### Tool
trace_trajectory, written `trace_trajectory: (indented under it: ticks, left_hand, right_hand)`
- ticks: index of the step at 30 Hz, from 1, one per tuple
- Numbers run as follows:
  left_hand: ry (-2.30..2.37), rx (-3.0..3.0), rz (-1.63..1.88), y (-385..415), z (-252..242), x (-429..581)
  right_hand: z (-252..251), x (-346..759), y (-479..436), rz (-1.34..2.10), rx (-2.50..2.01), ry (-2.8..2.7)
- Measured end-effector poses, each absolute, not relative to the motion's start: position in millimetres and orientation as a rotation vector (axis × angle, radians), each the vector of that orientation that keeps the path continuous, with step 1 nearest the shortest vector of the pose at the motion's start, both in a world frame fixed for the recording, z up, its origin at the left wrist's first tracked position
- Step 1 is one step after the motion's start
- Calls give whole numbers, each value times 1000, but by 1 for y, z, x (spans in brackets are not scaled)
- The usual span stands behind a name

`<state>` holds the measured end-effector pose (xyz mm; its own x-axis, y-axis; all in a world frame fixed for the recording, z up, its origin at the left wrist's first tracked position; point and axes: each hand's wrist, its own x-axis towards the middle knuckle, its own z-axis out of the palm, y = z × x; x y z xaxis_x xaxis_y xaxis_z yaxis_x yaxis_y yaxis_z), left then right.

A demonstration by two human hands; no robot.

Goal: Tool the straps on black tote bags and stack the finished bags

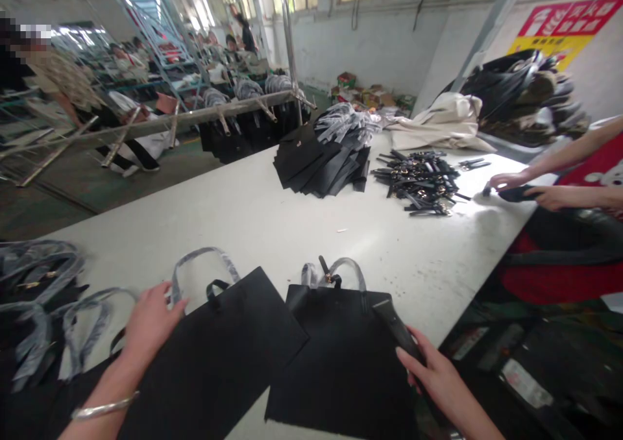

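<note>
Two flat black bags lie side by side at the near edge of the white table (pixel 253 213). My left hand (pixel 148 320) rests with fingers spread on the top left corner of the left black bag (pixel 219 355), beside its plastic-wrapped handle (pixel 202 265). My right hand (pixel 433 372) is closed on a black strap (pixel 396 326) that lies along the right edge of the right black bag (pixel 335 355). This bag's wrapped handle (pixel 335 270) has a small metal fitting.
More bags with wrapped handles are piled at the left (pixel 39 310). A stack of black panels (pixel 318 161) and a heap of black straps with buckles (pixel 421 180) sit farther back. Another person's hands (pixel 525 190) work at the right edge. Metal racks and other workers are behind.
</note>
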<state>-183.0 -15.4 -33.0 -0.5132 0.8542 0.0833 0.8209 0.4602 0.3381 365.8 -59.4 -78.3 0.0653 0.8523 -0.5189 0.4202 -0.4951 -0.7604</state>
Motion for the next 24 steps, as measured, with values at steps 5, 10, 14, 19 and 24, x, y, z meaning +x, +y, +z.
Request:
trace_trajectory:
  ticks: [5,10,14,19,24]
  left_hand:
    - [1685,1957,703,-29,-117,-33]
    - [1248,2396,586,-32,-169,75]
    - [1230,2525,407,-28,-176,87]
    - [1226,2522,350,-28,-173,85]
    - [1261,2528,353,-35,-176,90]
  right_hand:
    - [-73,330,-43,1584,-1956,-1282]
    - [-80,328,-29,1546,-2023,-1173]
    - [-81,331,-16,1567,-2024,-1103]
    - [-78,325,11,1557,-1967,-1121]
    - [-70,351,22,1307,-1988,-1062]
